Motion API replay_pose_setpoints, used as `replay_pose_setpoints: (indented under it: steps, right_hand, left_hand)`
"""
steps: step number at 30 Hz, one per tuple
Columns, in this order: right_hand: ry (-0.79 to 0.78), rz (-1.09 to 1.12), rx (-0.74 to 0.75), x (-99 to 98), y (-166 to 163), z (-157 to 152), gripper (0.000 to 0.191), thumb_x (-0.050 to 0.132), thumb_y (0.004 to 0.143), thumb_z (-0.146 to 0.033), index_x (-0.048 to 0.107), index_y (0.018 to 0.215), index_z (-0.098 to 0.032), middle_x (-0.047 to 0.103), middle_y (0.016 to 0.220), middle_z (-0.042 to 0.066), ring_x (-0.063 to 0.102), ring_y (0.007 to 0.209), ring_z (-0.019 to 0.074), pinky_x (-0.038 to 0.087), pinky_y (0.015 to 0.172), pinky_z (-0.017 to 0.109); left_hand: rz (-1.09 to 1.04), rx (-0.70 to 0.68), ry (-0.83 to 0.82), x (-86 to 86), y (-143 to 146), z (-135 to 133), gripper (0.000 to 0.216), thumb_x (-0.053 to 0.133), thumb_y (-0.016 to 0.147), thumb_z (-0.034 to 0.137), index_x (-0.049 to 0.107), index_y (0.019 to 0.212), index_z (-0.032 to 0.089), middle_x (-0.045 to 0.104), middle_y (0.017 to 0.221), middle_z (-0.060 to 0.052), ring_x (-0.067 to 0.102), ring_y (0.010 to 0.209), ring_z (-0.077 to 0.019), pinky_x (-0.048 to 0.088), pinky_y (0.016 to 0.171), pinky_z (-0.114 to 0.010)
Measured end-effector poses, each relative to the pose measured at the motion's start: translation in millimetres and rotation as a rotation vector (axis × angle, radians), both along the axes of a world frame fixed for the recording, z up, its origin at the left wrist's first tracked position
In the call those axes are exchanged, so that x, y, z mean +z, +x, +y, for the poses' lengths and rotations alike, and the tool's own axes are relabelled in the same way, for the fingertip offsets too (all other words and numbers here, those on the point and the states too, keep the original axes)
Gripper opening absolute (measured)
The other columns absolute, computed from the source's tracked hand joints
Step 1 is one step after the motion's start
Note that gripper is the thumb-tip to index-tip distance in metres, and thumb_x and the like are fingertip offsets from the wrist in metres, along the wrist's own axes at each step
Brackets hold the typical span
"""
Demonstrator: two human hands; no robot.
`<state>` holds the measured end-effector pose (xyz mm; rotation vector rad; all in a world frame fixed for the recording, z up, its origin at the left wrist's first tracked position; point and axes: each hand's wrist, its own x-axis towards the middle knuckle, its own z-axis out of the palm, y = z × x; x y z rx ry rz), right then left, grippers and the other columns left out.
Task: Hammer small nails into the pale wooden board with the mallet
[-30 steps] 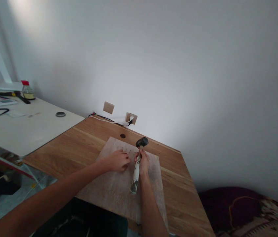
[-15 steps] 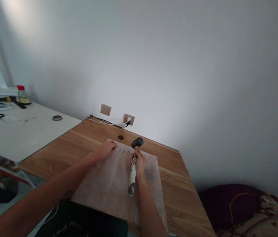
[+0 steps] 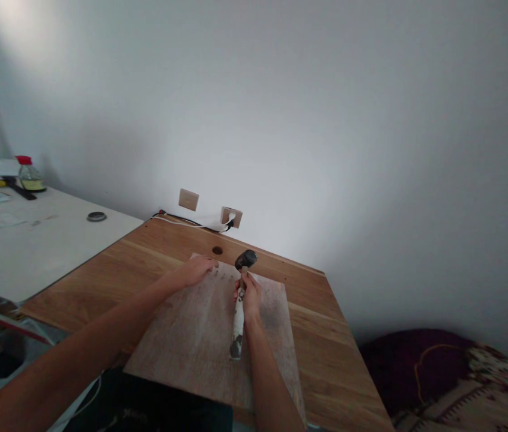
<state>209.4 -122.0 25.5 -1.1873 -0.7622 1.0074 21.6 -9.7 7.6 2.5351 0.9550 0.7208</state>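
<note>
My right hand (image 3: 251, 297) is closed round the upper handle of a rubber mallet (image 3: 238, 327), just below its black head. The mallet's white handle is worn and stained, and its butt points toward me above a thin wooden board (image 3: 182, 348). At the board's far left corner is my left hand (image 3: 197, 270), its fingers bent and drawn together. Whatever its fingertips pinch, if anything, is too small to make out. Right beside those fingertips, a short row of small dark marks or bits (image 3: 224, 276) runs along the board's far edge.
Beneath the board is a brown wooden tabletop (image 3: 326, 354) with a round cable hole. A white table (image 3: 69, 240) on the left carries a round lid (image 3: 96, 216), a red-capped bottle (image 3: 30, 174) and tools. Cables run to a wall socket (image 3: 231, 217). Patterned fabric (image 3: 483, 390) lies at right.
The view has shifted slightly, so everything sits a little further left. My left hand has moved slightly to the right along the board's far edge. My right hand keeps its hold on the mallet.
</note>
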Motion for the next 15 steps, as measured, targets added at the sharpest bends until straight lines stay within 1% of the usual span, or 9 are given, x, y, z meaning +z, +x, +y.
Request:
replay_pose_setpoints:
  steps: [1,3,6,8,11,13,15]
  right_hand:
    - [0.0,-0.002,0.001,0.4,0.0,-0.4,0.037,0.068,0.067,-0.059,0.056,0.068,-0.024,0.055,0.051,-0.005,0.043,0.034,0.0107,0.031,0.034,0.026]
    - [-0.001,-0.018,0.015,0.4,0.0,-0.9,0.036,0.066,0.067,-0.059,0.056,0.068,-0.024,0.055,0.052,-0.005,0.043,0.034,0.0107,0.031,0.034,0.026]
    - [-0.009,-0.035,0.056,-1.0,-0.6,-1.2,0.036,0.066,0.069,-0.058,0.055,0.066,-0.024,0.055,0.053,-0.005,0.044,0.035,0.0105,0.032,0.034,0.026]
    - [-0.015,-0.032,0.081,-2.4,-2.1,-1.2,0.037,0.066,0.069,-0.059,0.055,0.067,-0.024,0.055,0.053,-0.005,0.044,0.035,0.01,0.033,0.033,0.025]
    - [-0.03,-0.034,0.13,-3.8,-6.6,-2.1,0.04,0.069,0.067,-0.061,0.056,0.068,-0.023,0.056,0.053,-0.005,0.043,0.033,0.0096,0.034,0.032,0.024]
    - [-0.049,-0.04,0.179,-4.0,-10.7,-3.6,0.042,0.07,0.067,-0.062,0.057,0.068,-0.023,0.056,0.052,-0.004,0.042,0.032,0.0097,0.032,0.031,0.024]
    - [-0.068,-0.049,0.224,-3.4,-14.7,-4.5,0.042,0.07,0.066,-0.062,0.057,0.067,-0.022,0.056,0.05,-0.004,0.042,0.031,0.0096,0.032,0.03,0.023]
  left_hand:
    - [-0.022,0.004,-0.027,-2.4,1.6,-1.0,0.022,0.056,0.079,0.009,0.07,0.09,0.021,0.074,0.094,-0.006,0.067,0.095,-0.0229,0.047,0.092,-0.033]
    - [-0.125,0.057,-0.084,-8.4,3.7,-4.8,0.016,0.057,0.08,0.012,0.069,0.088,0.02,0.074,0.095,-0.005,0.068,0.091,-0.0214,0.048,0.087,-0.031]
    - [-0.241,0.115,-0.12,-16.1,4.8,-11.1,0.011,0.056,0.083,0.014,0.066,0.083,0.019,0.073,0.096,-0.005,0.067,0.091,-0.0205,0.049,0.086,-0.031]
    - [-0.246,0.12,-0.115,-17.7,4.9,-13.6,0.012,0.056,0.081,0.011,0.065,0.084,0.019,0.072,0.094,-0.005,0.066,0.089,-0.02,0.049,0.086,-0.031]
    - [-0.251,0.17,-0.077,-16.5,4.1,-14.4,0.015,0.057,0.077,0.01,0.065,0.086,0.019,0.068,0.095,-0.005,0.063,0.087,-0.0197,0.05,0.084,-0.033]
    - [-0.257,0.192,-0.055,-15.5,3.3,-13.9,0.012,0.058,0.076,0.012,0.065,0.083,0.019,0.066,0.097,-0.006,0.062,0.088,-0.0201,0.05,0.083,-0.033]
    - [-0.253,0.196,-0.055,-15.4,2.6,-13.2,0.01,0.058,0.076,0.012,0.065,0.079,0.019,0.065,0.094,-0.006,0.062,0.085,-0.02,0.05,0.082,-0.033]
